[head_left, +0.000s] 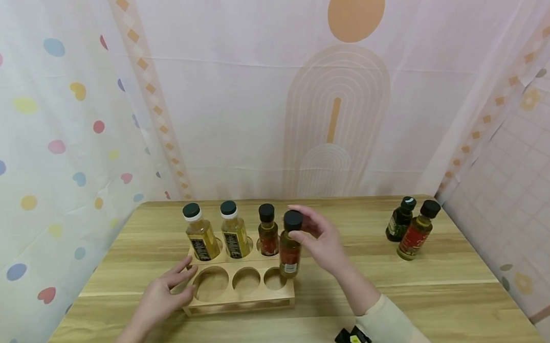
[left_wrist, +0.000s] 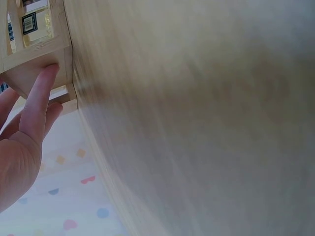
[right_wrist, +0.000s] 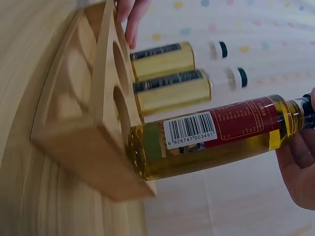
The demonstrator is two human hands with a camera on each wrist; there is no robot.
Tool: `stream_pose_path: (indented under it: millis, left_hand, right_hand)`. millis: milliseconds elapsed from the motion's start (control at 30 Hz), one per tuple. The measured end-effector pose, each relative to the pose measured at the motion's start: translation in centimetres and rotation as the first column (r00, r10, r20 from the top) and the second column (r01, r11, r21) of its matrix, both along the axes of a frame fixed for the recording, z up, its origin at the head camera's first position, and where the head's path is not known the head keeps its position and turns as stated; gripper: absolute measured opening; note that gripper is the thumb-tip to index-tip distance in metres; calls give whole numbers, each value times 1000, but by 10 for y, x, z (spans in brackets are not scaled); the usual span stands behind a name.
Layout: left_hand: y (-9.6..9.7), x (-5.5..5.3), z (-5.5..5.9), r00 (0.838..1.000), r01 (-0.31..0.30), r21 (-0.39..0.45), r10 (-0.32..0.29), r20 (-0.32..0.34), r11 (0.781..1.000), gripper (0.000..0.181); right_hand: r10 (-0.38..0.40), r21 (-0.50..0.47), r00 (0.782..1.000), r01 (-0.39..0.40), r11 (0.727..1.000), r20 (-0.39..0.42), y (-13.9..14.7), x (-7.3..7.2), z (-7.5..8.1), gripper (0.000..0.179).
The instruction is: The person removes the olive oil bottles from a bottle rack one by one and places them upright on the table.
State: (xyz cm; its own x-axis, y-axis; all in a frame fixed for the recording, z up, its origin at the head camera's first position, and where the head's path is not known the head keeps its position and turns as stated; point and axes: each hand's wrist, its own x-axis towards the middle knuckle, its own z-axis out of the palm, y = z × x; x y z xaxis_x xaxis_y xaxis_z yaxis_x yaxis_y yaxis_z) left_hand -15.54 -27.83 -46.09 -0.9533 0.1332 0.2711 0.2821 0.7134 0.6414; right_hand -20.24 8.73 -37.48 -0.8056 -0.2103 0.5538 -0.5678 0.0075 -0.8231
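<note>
A wooden bottle rack (head_left: 241, 306) with round holes stands on the table. My left hand (head_left: 162, 295) touches its left side with the fingers; the left wrist view shows fingertips on the side panel (left_wrist: 37, 73). My right hand (head_left: 323, 239) pinches a red-labelled oil bottle (head_left: 290, 252) near its black cap. That bottle is over the front right hole, its base (right_wrist: 139, 155) just above the rack in the right wrist view. In the back row sit two yellow oil bottles (head_left: 202, 241) with dark green caps and a smaller red-labelled bottle (head_left: 268, 238).
At the table's right stand a dark green bottle (head_left: 398, 222) and a larger red-labelled bottle (head_left: 415, 237). The front row's left hole (head_left: 211, 284) and middle hole (head_left: 246, 281) hold no bottle. Patterned curtains (head_left: 236, 117) hang behind the wooden table (head_left: 362, 280).
</note>
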Motion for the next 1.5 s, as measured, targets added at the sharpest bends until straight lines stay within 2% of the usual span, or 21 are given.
stream_pose_path:
  millis: [167, 400, 533, 767, 1000, 1100, 1233, 1500]
  left_hand:
    - [-1, 0, 0, 1000, -2, -12, 2, 7, 1000, 40]
    - [-2, 0, -2, 1000, 5, 7, -5, -3, 1000, 40]
    - [-1, 0, -2, 1000, 11, 16, -11, -5, 1000, 41]
    - [0, 0, 1, 1000, -1, -2, 1, 10, 1000, 41]
    - [-1, 0, 0, 1000, 4, 8, -4, 16, 1000, 42]
    - [-1, 0, -1, 1000, 7, 11, -7, 5, 1000, 42]
    - [-2, 0, -1, 1000, 6, 2, -6, 4, 1000, 42]
    - [-1, 1, 1, 1000, 7, -11, -7, 23, 1000, 43]
  right_hand:
    - [-46, 8, 999, 46, 999, -22, 29, -4, -6, 48]
    - [-164, 43, 985, 162, 986, 53, 69, -1, -13, 46]
    - [-253, 73, 964, 247, 966, 81, 91, 3, -19, 45]
    - [-392, 116, 919, 387, 915, 31, 128, 9, -27, 44]
    - [-469, 101, 882, 463, 881, 42, 160, 14, -31, 44]
    - [-511, 118, 858, 502, 857, 58, 171, 17, -30, 45]
    - [-580, 132, 811, 568, 812, 75, 182, 21, -28, 46]
    - [-663, 79, 729, 660, 747, 169, 204, 22, -28, 48]
